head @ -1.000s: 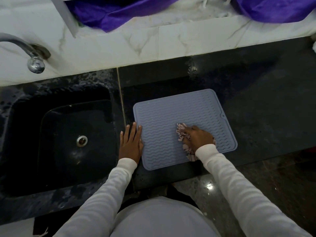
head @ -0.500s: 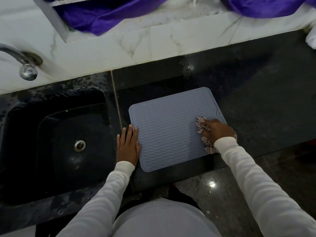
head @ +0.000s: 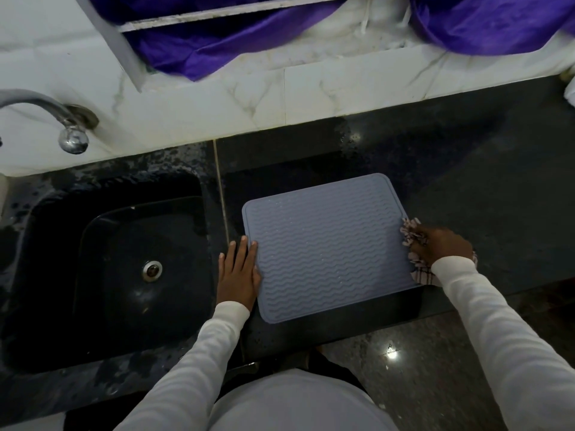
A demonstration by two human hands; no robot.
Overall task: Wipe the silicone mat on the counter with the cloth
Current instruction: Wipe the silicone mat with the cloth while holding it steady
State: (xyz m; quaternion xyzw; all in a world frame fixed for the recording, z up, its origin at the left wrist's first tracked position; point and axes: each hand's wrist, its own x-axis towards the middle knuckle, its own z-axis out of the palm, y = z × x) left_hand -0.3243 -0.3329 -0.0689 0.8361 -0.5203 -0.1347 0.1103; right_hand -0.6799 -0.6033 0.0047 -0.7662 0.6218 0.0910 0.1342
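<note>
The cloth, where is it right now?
In the head view the cloth is bunched under the right hand at the right edge of the silicone mat, on the dark counter, opposite the sink side.

Just one head cam, looking steeply down from close above the dark counter (head: 466, 181), sink (head: 124, 259) on the left, probably a windowsill far up top.

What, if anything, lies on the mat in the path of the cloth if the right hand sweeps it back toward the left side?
Nothing visible does. The silicone mat is bare between the cloth, bunched under the right hand at its right edge, and the left hand, which lies flat along the mat's left edge beside the sink.
</note>
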